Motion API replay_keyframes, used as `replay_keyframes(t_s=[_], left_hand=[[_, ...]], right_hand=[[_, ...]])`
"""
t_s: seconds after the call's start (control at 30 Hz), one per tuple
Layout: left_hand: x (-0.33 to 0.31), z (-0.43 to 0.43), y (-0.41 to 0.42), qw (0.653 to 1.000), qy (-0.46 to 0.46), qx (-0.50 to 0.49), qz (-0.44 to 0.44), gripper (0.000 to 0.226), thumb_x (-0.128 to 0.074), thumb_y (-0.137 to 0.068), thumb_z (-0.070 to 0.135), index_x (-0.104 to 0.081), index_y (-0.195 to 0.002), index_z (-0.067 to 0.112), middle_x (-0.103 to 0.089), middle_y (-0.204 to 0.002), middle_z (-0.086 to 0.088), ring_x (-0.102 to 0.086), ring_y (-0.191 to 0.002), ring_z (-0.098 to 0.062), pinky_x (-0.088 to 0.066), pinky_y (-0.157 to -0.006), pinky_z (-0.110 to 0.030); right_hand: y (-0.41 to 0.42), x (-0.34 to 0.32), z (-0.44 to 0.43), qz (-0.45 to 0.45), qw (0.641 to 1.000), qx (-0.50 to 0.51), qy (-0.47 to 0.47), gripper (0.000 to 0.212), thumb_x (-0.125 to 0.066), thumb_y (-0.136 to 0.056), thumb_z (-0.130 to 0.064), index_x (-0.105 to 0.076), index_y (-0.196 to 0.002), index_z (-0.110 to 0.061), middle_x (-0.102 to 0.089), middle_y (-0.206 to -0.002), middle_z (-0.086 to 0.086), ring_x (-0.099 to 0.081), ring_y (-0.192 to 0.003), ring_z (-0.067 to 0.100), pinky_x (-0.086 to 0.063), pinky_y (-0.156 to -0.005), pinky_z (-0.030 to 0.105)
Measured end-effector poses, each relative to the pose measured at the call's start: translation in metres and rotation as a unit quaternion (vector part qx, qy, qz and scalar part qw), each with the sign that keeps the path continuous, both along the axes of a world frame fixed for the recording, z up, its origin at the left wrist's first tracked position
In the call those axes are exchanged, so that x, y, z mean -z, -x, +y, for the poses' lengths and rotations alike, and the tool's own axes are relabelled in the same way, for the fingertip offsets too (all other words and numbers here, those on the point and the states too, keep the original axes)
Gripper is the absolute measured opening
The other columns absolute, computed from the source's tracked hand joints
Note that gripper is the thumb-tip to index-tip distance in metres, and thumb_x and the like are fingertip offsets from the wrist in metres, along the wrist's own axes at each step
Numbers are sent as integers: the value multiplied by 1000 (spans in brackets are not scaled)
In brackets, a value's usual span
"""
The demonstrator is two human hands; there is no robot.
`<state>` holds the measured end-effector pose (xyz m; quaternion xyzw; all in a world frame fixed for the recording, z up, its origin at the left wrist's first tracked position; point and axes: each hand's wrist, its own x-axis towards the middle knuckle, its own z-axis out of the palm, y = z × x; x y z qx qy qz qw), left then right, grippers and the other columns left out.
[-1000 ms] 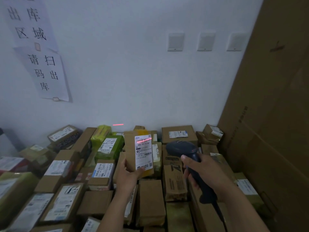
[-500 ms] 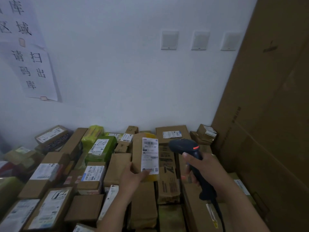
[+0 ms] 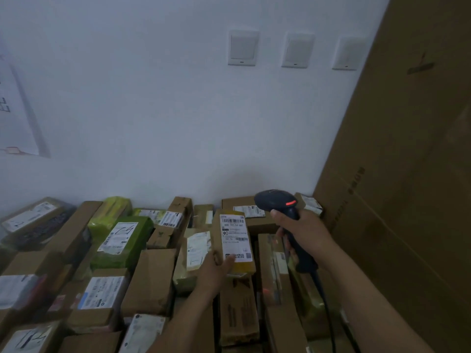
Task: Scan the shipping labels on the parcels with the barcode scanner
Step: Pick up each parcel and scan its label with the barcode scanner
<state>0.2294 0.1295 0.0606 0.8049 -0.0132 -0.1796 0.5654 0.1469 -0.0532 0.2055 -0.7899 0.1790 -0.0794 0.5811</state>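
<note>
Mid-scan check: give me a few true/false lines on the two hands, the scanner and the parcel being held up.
1. The right hand grips the barcode scanner. True.
2. The left hand holds up a parcel with its shipping label facing the camera. True.
3. A red scan line crosses that label. False: no red line shows on it; only a red light glows on the scanner's head.
4. The held parcel is wrapped in green. False: it is brown and yellow; a green parcel lies in the pile further left.
</note>
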Motion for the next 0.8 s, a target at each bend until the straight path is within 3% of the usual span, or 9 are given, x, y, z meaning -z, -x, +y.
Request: replay_keyframes(t_s=[0.13,0.2,0.27,0.4,0.47,0.53,0.67,0.73,0.8], left_hand=[[7,-28,-33,999,-10,26,-37,27,-61,-96,34,-56,-119,20,-67,-112,4,-62,-74,7,-44,-53,-7],[15,-40,-47,998,-26,38,-43,19,-60,-97,32,-55,-112,21,-68,-108,5,-61,-69,10,-44,-51,-5],[24,-49,-59,996,-59,52,-35,22,-57,-99,31,-53,-116,18,-66,-106,7,-61,-76,3,-46,-52,-9],[42,-49,-71,983,-144,101,-52,31,-49,-103,30,-53,-127,12,-65,-123,-3,-60,-92,-8,-45,-58,-6],[45,-46,-75,979,-161,104,-68,27,-49,-103,28,-56,-125,15,-66,-121,-1,-63,-102,-11,-48,-70,-10],[42,-44,-80,978,-160,89,-102,19,-52,-101,25,-59,-118,24,-66,-111,9,-63,-100,-6,-45,-73,-10],[33,-36,-119,969,-148,18,-197,21,-60,-95,21,-58,-105,39,-58,-88,23,-57,-78,12,-42,-63,-6],[34,-31,-151,965,-168,-7,-200,22,-59,-96,22,-59,-116,32,-57,-96,20,-55,-78,9,-40,-63,-8],[42,-28,-187,949,-238,15,-207,26,-59,-96,23,-59,-122,24,-57,-110,13,-51,-88,3,-40,-78,-15]], right_hand=[[-40,32,-14,4,1000,10,-21,31,-66,-91,-39,-64,-83,-9,-64,-56,2,-55,-44,18,-46,-44,27],[-59,48,-22,19,999,20,-22,34,-67,-91,-42,-64,-77,-10,-62,-51,-1,-55,-43,17,-46,-43,26],[-76,63,-28,32,999,26,-30,41,-67,-90,-44,-65,-73,-7,-61,-50,1,-55,-41,19,-45,-42,26],[-108,95,-36,51,997,35,-40,45,-66,-90,-43,-63,-70,-3,-61,-50,5,-54,-40,18,-45,-41,25],[-123,110,-36,60,996,30,-56,46,-66,-91,-43,-63,-69,-3,-60,-49,5,-55,-40,16,-45,-41,24],[-137,125,-35,61,995,22,-81,45,-66,-90,-43,-64,-71,-2,-62,-52,5,-55,-41,16,-46,-42,25],[-165,148,-27,66,985,13,-159,44,-68,-89,-42,-63,-71,-2,-61,-53,6,-56,-43,16,-47,-43,25],[-177,156,-26,79,979,7,-190,45,-68,-88,-44,-62,-70,-3,-61,-57,10,-56,-44,17,-47,-45,25],[-187,163,-27,88,972,9,-216,43,-69,-87,-44,-63,-71,-4,-62,-62,12,-56,-45,18,-48,-45,26]])
